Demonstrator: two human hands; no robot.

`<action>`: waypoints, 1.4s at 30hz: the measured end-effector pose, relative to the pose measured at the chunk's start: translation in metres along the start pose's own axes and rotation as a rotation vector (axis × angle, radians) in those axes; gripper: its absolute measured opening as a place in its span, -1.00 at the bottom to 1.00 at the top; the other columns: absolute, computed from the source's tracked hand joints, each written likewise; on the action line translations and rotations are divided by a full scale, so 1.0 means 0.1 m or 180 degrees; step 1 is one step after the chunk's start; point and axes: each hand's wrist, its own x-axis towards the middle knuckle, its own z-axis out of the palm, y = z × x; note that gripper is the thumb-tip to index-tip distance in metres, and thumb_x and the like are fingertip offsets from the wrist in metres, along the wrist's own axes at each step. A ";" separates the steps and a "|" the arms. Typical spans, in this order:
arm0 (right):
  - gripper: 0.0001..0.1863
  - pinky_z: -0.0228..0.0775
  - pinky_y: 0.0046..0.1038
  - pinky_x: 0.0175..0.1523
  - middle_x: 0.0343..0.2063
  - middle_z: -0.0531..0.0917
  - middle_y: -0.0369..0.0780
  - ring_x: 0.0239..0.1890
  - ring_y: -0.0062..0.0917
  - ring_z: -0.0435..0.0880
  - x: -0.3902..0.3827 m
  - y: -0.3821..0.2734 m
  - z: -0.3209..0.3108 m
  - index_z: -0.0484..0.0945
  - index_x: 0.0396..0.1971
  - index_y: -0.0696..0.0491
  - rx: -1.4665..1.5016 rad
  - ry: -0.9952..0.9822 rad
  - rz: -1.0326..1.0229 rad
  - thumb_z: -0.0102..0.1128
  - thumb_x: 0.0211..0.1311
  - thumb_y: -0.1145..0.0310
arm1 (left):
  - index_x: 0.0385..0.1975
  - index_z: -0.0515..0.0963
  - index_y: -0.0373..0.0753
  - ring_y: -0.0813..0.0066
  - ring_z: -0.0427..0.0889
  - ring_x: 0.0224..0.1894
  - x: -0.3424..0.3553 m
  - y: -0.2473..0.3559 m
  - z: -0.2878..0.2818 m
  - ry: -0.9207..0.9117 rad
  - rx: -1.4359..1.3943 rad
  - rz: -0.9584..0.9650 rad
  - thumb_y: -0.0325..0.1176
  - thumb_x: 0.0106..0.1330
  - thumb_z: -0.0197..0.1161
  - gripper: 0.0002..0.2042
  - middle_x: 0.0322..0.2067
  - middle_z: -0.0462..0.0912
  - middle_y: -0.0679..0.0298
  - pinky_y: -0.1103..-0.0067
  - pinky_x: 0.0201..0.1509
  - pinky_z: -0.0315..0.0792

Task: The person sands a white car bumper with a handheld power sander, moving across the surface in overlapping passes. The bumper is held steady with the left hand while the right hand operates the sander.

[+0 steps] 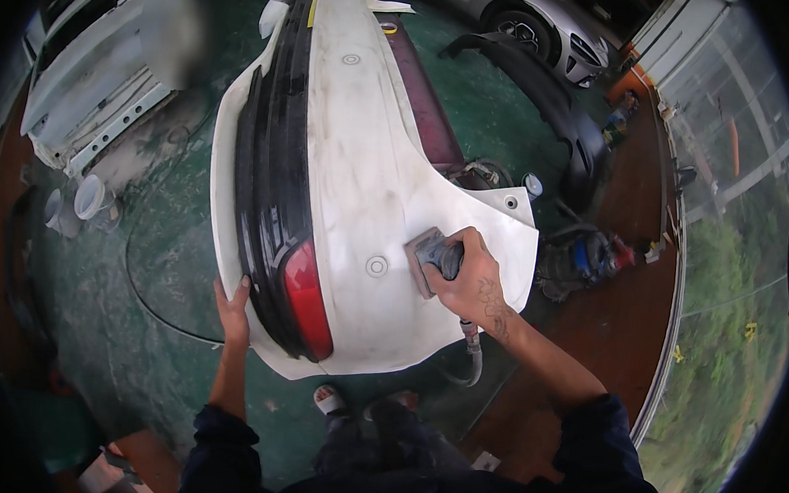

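Observation:
A white car bumper (pixel 363 156) lies lengthwise in front of me, with a black strip (pixel 265 168), a red reflector (pixel 307 300) and two round ring marks on it. My right hand (pixel 468 282) grips a small dark sanding tool (pixel 429 262) resting on the white surface near the right corner, right of the lower ring mark. An air hose (pixel 471 344) runs down from the tool. My left hand (pixel 235 305) holds the bumper's left edge near its lower end, beside the black strip.
A maroon support (pixel 427 128) sits under the bumper. Pale panels (pixel 98 115) and white buckets (pixel 89 197) stand left. A silver car (pixel 557 36), black bumper (pixel 544 107) and blue-red machine (pixel 590 257) are right, near a glass wall (pixel 724 264). A hose crosses the green floor (pixel 157 341).

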 end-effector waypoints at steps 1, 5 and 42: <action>-0.45 0.55 -0.15 0.04 -0.16 0.63 0.09 -0.14 0.00 0.71 -0.03 0.00 -0.02 0.41 -0.08 0.22 -0.0050 -0.0053 0.0037 0.45 0.06 0.21 | 0.19 0.40 -0.42 0.31 0.53 -0.04 -0.01 -0.01 0.03 0.0032 -0.0044 0.0006 -0.15 0.35 0.36 -0.44 -0.05 0.59 0.08 0.44 0.15 0.39; -0.44 0.54 -0.23 0.05 -0.23 0.68 0.07 -0.12 -0.07 0.72 0.73 -0.24 -0.10 0.46 -0.08 0.22 -0.0324 0.0085 -0.0041 0.49 0.04 0.20 | 0.15 0.41 -0.41 0.30 0.53 -0.04 -0.01 0.00 0.03 -0.0028 0.0038 -0.0125 -0.14 0.36 0.35 -0.47 -0.06 0.58 0.09 0.44 0.15 0.39; -0.44 0.57 -0.16 -0.02 -0.11 0.59 0.01 -0.16 -0.04 0.69 -0.60 0.74 0.20 0.42 -0.05 0.15 0.0157 0.0430 0.0371 0.49 0.06 0.19 | 0.16 0.42 -0.38 0.32 0.55 -0.05 0.05 0.02 0.06 -0.0043 -0.0027 -0.0120 -0.12 0.37 0.34 -0.47 -0.05 0.58 0.11 0.44 0.11 0.42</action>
